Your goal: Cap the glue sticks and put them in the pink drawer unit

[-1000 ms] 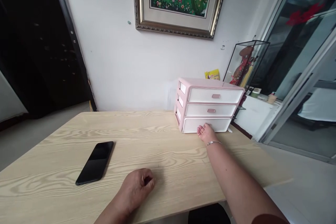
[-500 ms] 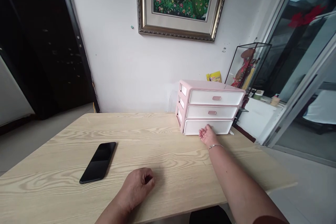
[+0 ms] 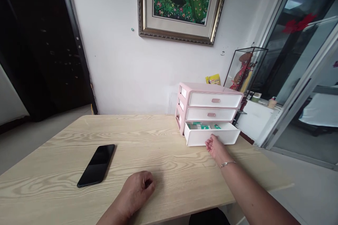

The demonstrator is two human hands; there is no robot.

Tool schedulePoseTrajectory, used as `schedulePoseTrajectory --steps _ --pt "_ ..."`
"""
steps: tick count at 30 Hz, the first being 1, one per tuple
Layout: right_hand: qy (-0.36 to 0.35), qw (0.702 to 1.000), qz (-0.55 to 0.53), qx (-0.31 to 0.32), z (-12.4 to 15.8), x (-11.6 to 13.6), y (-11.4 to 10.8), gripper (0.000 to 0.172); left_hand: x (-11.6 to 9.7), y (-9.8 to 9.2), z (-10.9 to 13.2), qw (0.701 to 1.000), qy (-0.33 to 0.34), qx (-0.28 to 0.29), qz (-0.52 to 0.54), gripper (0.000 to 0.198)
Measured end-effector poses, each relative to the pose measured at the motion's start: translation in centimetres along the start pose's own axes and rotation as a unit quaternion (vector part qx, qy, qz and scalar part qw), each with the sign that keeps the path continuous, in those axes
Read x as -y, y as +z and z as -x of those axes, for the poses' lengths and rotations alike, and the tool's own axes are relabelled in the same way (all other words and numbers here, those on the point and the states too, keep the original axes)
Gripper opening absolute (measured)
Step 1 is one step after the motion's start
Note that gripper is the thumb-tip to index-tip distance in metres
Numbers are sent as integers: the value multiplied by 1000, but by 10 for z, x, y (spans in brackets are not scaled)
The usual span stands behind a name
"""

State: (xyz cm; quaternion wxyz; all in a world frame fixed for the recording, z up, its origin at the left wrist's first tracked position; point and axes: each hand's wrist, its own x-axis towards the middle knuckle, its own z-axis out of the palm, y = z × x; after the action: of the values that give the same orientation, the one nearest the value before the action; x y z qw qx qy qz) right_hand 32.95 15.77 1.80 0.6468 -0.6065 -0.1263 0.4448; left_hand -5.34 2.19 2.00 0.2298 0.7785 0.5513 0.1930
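Observation:
A pink and white storage unit [image 3: 211, 87] with three drawers stands at the back right of the wooden table [image 3: 148, 140]. Its bottom drawer [image 3: 196, 140] is pulled partway out, and green and white packets [image 3: 203, 126] show inside. My right hand [image 3: 215, 146] is at the front of that drawer, fingers curled on its handle, which the hand mostly hides. At the near edge, my left hand [image 3: 138, 190] rests on the table in a loose curl with nothing visible in it. The two upper drawers are closed.
A black phone [image 3: 97, 165] lies on the table at the left. Behind the drawers are a yellow packet [image 3: 213, 79] and a glass display case [image 3: 244, 68] with a figure. A framed picture [image 3: 182, 31] hangs on the wall above.
My right hand has moved back toward me, and the bottom drawer has come out with it, exposing the packets. My left hand stays in place. The view has shifted slightly.

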Motion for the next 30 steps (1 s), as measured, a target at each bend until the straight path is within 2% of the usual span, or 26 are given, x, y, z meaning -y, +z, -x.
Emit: schedulePoseTrajectory --steps 6,11,13,16,19,21,22,23,25,30 --pt "5 1000 29 5 20 -3 -29 28 -1 0 1 1000 15 2 -14 19" --pt "10 996 87 24 22 -4 -48 23 1 4 2 999 20 4 -29 18" --pt "9 991 128 30 22 2 -55 22 1 4 3 999 23 7 -30 16" --pt "-34 983 177 28 29 22 -57 15 -2 2 3 999 19 14 -27 17" --pt "-144 967 207 23 48 51 -47 15 -5 1 3 999 -6 21 -34 18" --pt "-247 928 276 38 61 68 -32 16 -6 1 2 999 -15 27 -39 18" --pt "-268 908 317 53 66 74 -24 14 -5 2 2 999 -16 29 -40 18" --pt "-275 893 350 67 68 79 -15 10 -5 2 1 999 -15 32 -41 18" --pt "-262 882 381 88 65 84 4 2 -3 3 0 999 -14 34 -40 18" --pt "-223 891 375 127 31 79 50 4 0 2 -1 999 -14 42 -22 18"
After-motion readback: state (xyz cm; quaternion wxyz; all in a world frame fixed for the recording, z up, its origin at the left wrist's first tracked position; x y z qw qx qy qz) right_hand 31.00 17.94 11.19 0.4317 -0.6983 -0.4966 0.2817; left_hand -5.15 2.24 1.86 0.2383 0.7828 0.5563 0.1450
